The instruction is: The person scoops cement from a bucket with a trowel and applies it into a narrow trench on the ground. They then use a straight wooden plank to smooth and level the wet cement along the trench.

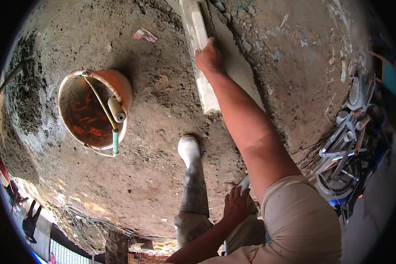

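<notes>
My right hand (210,59) reaches far forward with its fingers wrapped round the raised bar handle of a long, pale plastering float (199,31). The float lies along a low strip of smooth grey mortar (244,81) with a ragged right edge. My left hand (238,204) rests near my knee, fingers spread, holding nothing. To the left stands an orange bucket (125,88), its inside stained reddish-brown. Across its mouth lies a thin yellow rod with a green handle (115,141), beside the white grip (116,110) of the bucket's bail.
My grey-white rubber boot (189,149) stands on rough, dirty ground. Small rubble (247,45) lies right of the mortar strip. A heap of pipes and metal parts (347,136) fills the right side. A hose (81,213) runs along the lower left, where another person (31,222) stands.
</notes>
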`<state>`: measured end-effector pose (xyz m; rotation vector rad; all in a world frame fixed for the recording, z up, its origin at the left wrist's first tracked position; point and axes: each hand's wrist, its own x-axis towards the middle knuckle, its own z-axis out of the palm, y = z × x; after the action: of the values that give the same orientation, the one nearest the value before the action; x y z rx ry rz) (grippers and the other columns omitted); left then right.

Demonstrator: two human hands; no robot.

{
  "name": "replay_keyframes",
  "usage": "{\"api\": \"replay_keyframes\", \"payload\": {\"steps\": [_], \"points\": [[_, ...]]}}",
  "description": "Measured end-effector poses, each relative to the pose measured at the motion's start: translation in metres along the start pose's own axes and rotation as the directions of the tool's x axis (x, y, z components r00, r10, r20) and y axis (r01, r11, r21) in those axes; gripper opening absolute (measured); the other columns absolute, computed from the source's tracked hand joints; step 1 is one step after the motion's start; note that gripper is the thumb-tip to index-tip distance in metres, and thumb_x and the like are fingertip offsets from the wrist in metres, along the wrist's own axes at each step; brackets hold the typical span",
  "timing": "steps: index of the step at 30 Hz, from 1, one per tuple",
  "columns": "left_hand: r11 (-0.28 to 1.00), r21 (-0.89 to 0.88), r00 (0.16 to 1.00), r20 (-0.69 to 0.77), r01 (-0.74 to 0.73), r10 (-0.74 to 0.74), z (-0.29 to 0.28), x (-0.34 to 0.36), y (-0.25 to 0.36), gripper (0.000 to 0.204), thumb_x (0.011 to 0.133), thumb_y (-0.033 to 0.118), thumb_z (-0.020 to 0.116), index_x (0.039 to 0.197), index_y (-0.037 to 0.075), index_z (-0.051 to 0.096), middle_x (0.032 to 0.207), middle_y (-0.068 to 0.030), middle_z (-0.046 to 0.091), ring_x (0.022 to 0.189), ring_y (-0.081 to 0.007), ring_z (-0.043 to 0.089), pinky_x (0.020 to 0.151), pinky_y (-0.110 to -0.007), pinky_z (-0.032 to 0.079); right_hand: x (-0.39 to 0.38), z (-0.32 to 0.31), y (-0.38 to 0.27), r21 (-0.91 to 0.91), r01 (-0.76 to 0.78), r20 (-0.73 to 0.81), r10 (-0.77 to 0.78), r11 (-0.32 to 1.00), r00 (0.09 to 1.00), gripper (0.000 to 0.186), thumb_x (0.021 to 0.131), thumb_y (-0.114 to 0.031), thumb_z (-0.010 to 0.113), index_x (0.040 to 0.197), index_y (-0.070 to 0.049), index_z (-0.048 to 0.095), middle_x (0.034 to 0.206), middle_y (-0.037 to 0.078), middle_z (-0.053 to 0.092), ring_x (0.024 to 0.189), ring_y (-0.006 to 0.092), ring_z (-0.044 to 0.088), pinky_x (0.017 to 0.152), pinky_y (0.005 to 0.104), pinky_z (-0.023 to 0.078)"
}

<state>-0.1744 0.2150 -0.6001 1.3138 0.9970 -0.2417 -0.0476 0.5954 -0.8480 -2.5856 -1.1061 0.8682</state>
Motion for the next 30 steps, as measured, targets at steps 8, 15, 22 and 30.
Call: {"api": "replay_keyframes", "payload": {"steps": [8,15,22,30], "points": [[0.990,0.141,0.984,0.169,0.026,-0.049,0.005,0.000,0.004,0.058,0.085,0.034,0.066,0.133,0.009,0.048,0.136,-0.0217,0.044,0.130,-0.0398,0.041,0.101,-0.054,0.037,-0.192,-0.001,0.249,-0.089,-0.198,-0.243,0.171,0.976,0.955,0.062,0.087,-0.029,0.065,0.134,-0.001,0.037,0.094,0.030,0.065,0.085,0.0470,0.065,0.073,0.0529,0.052],[0.939,0.339,0.946,0.320,-0.058,-0.057,0.010,-0.006,-0.008,0.058,0.085,0.037,0.065,0.134,0.011,0.047,0.135,-0.0185,0.045,0.130,-0.0367,0.041,0.097,-0.054,0.039,-0.251,-0.022,0.276,0.077,-0.359,-0.260,0.366,0.930,0.893,0.052,0.088,-0.036,0.065,0.123,-0.005,0.043,0.096,0.027,0.065,0.085,0.0479,0.064,0.074,0.0531,0.052],[0.977,-0.068,0.853,0.503,0.200,-0.139,0.104,-0.056,-0.137,0.049,0.088,0.034,0.059,0.129,0.009,0.051,0.134,-0.0154,0.050,0.121,-0.0337,0.047,0.095,-0.052,0.039,-0.154,-0.015,0.137,0.227,-0.198,-0.094,0.223,0.954,0.970,0.051,0.089,-0.031,0.062,0.125,-0.001,0.044,0.096,0.026,0.065,0.085,0.0414,0.066,0.072,0.0484,0.055],[0.950,0.051,0.818,0.497,0.308,-0.291,0.112,-0.063,-0.109,0.046,0.084,0.033,0.066,0.121,0.006,0.058,0.126,-0.0189,0.055,0.119,-0.0339,0.050,0.094,-0.048,0.044,-0.260,0.004,0.264,0.306,-0.450,-0.090,0.496,0.839,0.864,0.050,0.088,-0.029,0.061,0.127,-0.006,0.040,0.095,0.023,0.063,0.080,0.0410,0.066,0.069,0.0504,0.055]]}}
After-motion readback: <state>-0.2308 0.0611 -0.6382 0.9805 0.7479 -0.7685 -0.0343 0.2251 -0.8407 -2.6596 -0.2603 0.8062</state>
